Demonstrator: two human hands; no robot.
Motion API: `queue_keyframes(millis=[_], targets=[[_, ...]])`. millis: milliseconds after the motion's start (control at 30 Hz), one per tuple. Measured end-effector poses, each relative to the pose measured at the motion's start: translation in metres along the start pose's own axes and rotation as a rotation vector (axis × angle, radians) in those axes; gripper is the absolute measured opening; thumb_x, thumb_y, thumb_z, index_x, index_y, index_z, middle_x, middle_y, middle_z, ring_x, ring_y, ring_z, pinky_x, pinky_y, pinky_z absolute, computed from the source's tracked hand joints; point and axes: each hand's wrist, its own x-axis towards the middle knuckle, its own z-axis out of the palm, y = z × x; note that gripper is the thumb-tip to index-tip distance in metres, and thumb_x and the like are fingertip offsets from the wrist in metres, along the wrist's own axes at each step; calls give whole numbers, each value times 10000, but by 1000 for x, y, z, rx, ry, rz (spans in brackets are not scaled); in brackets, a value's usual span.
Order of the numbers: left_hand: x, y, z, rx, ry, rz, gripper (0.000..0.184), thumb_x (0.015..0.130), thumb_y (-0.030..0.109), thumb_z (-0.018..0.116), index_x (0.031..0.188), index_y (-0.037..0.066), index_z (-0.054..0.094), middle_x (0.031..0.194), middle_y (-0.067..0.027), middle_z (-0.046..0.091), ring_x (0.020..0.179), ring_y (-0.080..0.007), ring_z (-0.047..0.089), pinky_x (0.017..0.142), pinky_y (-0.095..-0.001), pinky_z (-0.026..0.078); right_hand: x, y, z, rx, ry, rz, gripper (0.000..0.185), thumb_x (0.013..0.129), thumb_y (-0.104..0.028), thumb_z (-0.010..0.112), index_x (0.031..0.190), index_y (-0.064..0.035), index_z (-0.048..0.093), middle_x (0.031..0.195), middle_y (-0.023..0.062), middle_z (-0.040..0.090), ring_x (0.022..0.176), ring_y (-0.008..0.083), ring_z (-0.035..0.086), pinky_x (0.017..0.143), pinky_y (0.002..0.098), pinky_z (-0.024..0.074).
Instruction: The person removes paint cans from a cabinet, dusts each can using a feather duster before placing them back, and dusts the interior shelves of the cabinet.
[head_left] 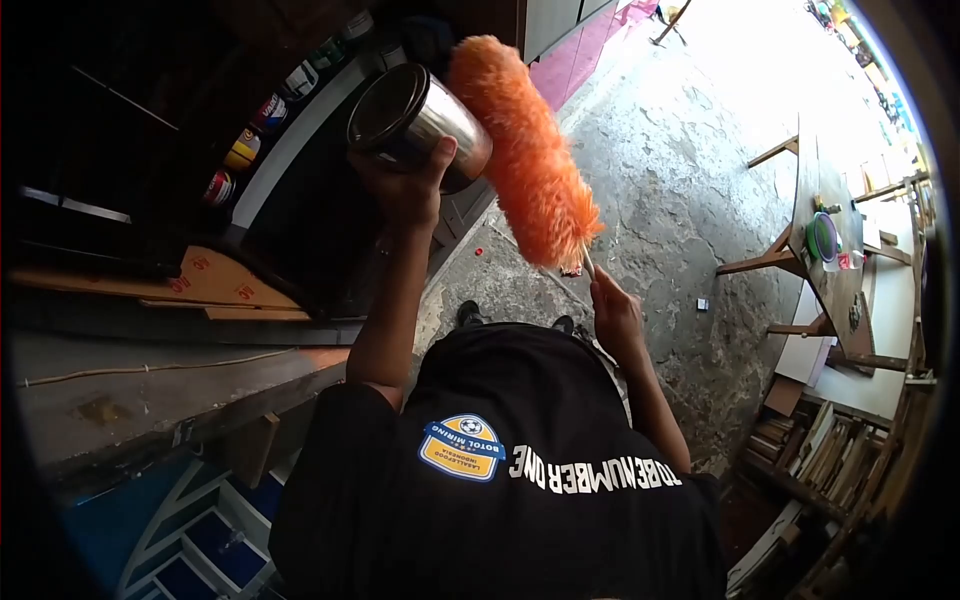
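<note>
My left hand (415,190) is wrapped round a shiny metal can (450,130) with a dark lid, held up and tilted in front of the dark shelving. In my right hand (617,312) is the thin handle of a feather duster (525,150) with a fluffy orange head. That head reaches up and to the left, and its side lies against the can or just beside it; I cannot tell whether they touch.
Several small paint cans (242,150) line the dark shelf on the left. Cardboard sheets (215,280) lie below it. A wooden table (815,220) with a green round item stands right, above stacked boards (835,440). Rough concrete floor (680,200) stretches between.
</note>
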Motion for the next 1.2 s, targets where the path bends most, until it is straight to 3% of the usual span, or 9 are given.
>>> queue_keyframes(millis=[133, 300, 467, 733, 800, 933, 1033, 1100, 1200], targets=[[-2, -6, 9, -138, -89, 46, 1053, 717, 156, 939, 1509, 9, 261, 1439, -154, 459, 1338, -232, 456, 1146, -397, 397, -6, -13, 5, 96, -88, -42, 358, 1031, -199, 599, 1338, -17, 635, 698, 211, 581, 562, 208, 541, 586, 370, 461], [-5, -38, 8, 72, -217, 170, 1075, 699, 164, 947, 1515, 12, 262, 1439, -139, 461, 1339, -242, 458, 1178, -415, 358, -18, -59, -13, 167, -273, -154, 353, 1030, -171, 594, 1343, -15, 637, 670, 192, 553, 565, 202, 532, 604, 374, 466], [-10, -44, 3, 50, -284, 217, 1139, 641, 185, 978, 1512, 9, 265, 1464, -157, 450, 1351, -261, 463, 1187, -419, 348, -1, -40, -36, 338, -197, 36, 340, 1053, -172, 564, 1342, -19, 655, 639, -6, 444, 600, 58, 396, 531, 297, 361], [-31, -55, -12, 23, -247, 141, 1159, 652, 189, 977, 1527, 20, 236, 1470, -163, 450, 1350, -269, 481, 1180, -439, 366, -12, -27, -33, 224, -216, -1, 349, 1059, -184, 553, 1370, -56, 643, 633, 2, 423, 574, 77, 392, 525, 298, 370], [-35, -52, -11, -101, -217, 47, 1157, 669, 183, 970, 1533, 37, 214, 1466, -153, 455, 1343, -259, 487, 1177, -439, 368, -5, -18, -36, 192, -303, 60, 366, 1039, -213, 568, 1381, -101, 632, 632, 122, 480, 556, 152, 442, 567, 360, 416], [-40, -45, -18, -13, -250, 89, 1153, 668, 187, 971, 1528, 48, 216, 1417, -142, 488, 1294, -253, 528, 1142, -417, 413, -14, -19, -21, 188, -349, 35, 362, 1056, -183, 546, 1388, -71, 633, 636, 0, 416, 578, 73, 390, 533, 292, 372], [-46, -30, -14, 144, -241, 242, 1142, 660, 193, 977, 1512, 48, 231, 1396, -136, 484, 1249, -247, 553, 1100, -420, 451, -21, -22, -19, 174, -421, -77, 365, 1051, -173, 549, 1389, -54, 622, 638, 15, 423, 585, 80, 396, 538, 307, 380], [-50, -36, -22, 136, -278, 58, 1149, 652, 225, 986, 1500, 46, 231, 1386, -132, 475, 1217, -245, 568, 1076, -427, 464, -16, -8, -11, 139, -451, -239, 372, 1049, -165, 552, 1397, -44, 605, 636, 37, 427, 594, 90, 402, 546, 321, 395], [-56, -44, -24, 167, -87, 140, 1187, 639, 240, 997, 1506, 45, 210, 1397, -136, 471, 1220, -241, 569, 1059, -424, 474, -5, 4, -13, 127, -443, -39, 370, 1045, -166, 560, 1389, -39, 608, 644, 80, 452, 597, 105, 429, 566, 323, 425]])
